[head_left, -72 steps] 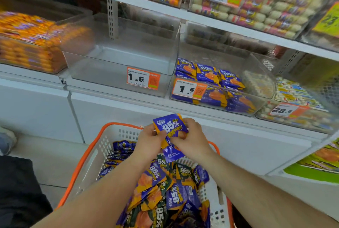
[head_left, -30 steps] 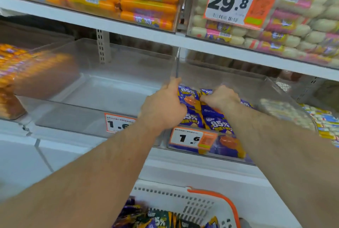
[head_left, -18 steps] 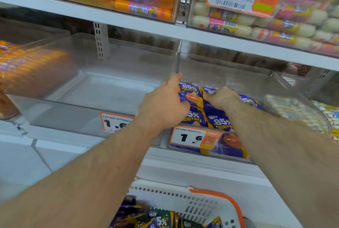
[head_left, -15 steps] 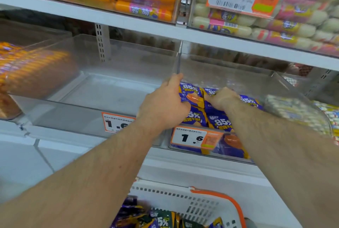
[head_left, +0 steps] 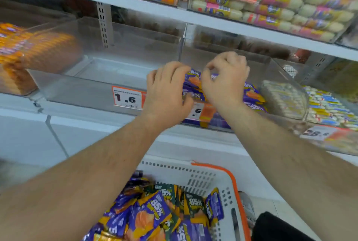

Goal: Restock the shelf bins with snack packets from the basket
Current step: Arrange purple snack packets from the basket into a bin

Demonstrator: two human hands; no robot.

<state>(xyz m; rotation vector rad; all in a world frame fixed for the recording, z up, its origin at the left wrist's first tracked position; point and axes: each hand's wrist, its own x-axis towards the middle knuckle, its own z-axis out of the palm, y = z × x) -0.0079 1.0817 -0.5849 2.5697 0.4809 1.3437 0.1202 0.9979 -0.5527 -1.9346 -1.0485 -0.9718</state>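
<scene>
Both hands are working over the clear bin [head_left: 275, 70] holding purple snack packets [head_left: 251, 93]. Left hand [head_left: 166, 93] is lying on the stack, fingers mostly straight, grip closed on nothing visible. Right hand [head_left: 226, 80] is curling its fingertips; whether it is pinching a packet, cannot tell. Most stock is waiting in the basket [head_left: 219, 178] below.

Risk: packets are stacking near the low front lip, so one is likely sliding over; an elbow may be catching the price tag [head_left: 127, 99].
</scene>
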